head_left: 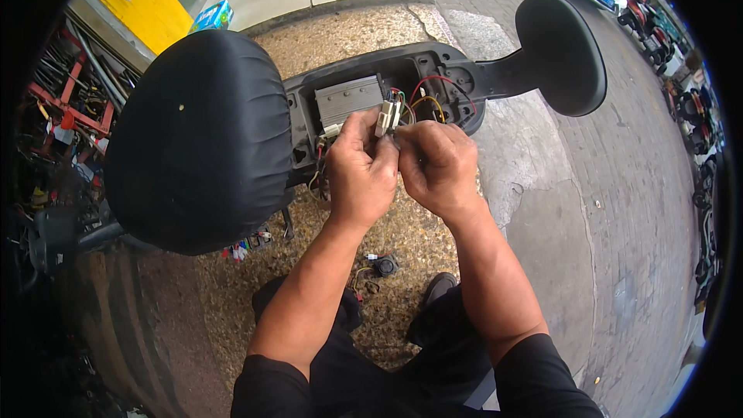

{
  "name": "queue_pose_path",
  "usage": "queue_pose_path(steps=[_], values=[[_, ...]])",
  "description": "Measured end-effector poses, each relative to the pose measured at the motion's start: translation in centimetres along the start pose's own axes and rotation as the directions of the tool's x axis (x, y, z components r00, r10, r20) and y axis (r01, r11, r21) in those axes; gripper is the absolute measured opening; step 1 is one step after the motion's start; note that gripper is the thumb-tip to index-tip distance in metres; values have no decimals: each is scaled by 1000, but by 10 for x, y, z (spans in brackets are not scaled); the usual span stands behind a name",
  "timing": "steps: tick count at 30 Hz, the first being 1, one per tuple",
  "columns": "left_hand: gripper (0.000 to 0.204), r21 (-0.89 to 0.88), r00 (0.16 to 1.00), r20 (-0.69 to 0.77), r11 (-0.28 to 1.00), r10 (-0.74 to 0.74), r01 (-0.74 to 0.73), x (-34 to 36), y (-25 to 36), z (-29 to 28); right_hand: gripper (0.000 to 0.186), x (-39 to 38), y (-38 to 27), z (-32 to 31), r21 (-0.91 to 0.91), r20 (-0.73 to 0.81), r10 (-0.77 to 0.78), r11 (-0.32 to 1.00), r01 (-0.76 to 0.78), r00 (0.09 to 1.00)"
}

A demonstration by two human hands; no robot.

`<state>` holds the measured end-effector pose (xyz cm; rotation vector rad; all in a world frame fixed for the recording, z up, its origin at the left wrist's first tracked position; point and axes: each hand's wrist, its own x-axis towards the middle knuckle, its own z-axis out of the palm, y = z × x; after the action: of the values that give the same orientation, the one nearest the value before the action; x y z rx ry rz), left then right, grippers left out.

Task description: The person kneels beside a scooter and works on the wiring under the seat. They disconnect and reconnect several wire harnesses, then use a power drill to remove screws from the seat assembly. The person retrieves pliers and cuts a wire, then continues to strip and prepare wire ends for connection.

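white connector point(384, 118): over black tray, beside finned box point(350, 99)
left hand point(364, 166): pinching connector
right hand point(439, 161): fingertips bunched, contents hidden
edges: tray rim point(371, 60) beyond hands; pavement point(635, 186) right
obstacles: padded seat point(193, 147) left, backrest point(561, 54) right, loose wires point(435, 78) between

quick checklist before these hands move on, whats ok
1. Small white plastic connector gripped by left hand: ok.
2. Grip of the right hand: cannot tell; fingertips partly hidden.
3. Silver finned metal box inside black plastic tray: ok.
4. Thin red wire and thin yellow wire tucked flat: not ok; both loop loosely.
5. Round black part off the speckled brown floor: not ok; lying there.
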<state>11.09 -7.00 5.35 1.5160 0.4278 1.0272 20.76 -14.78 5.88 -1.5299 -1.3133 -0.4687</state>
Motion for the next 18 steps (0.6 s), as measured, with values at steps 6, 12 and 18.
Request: queue_pose_path(steps=[6, 12, 18], values=[[24, -11, 999, 37, 1000, -26, 27, 1, 1, 1, 12, 1, 4, 0, 16, -43, 5, 1000, -4, 999], [16, -12, 999, 35, 999, -41, 42, 1, 3, 1, 12, 2, 4, -3, -23, -37, -21, 1000, 20, 999], [9, -13, 999, 29, 999, -36, 37, 1, 2, 1, 12, 1, 4, -3, -72, -67, -59, 996, 55, 996]])
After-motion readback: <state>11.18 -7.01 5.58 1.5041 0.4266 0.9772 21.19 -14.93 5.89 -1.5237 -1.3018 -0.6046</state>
